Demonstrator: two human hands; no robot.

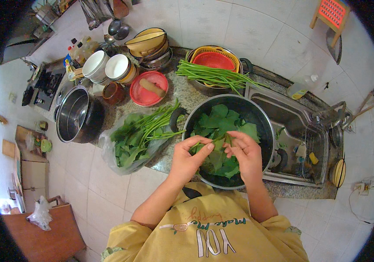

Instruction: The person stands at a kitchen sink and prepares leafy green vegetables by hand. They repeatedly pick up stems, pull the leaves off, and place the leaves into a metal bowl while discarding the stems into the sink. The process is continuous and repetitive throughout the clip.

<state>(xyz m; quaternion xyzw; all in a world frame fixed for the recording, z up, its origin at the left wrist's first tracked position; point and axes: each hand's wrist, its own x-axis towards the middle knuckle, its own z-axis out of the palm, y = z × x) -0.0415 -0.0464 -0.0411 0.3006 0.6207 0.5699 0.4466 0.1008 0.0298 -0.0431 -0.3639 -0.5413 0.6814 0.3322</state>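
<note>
Both my hands are over a large dark pot [263, 113] with green leaves [219, 118] in it. My left hand [189, 155] pinches a leafy green stem [216, 142] between thumb and fingers. The other end of that stem is in the closed fingers of my right hand [244, 150], just to its right. Broad leaves hang below my fingers, and I cannot tell which of them belong to the held stem. Left of the pot, a clear plastic bag [108, 150] holds more leafy stems [137, 135].
Long green stalks [213, 75] lie across a red and yellow basket [215, 60] behind the pot. A steel sink [294, 120] is to the right. An empty black pot [78, 114], a red plate [142, 92] and stacked bowls [117, 66] stand on the left.
</note>
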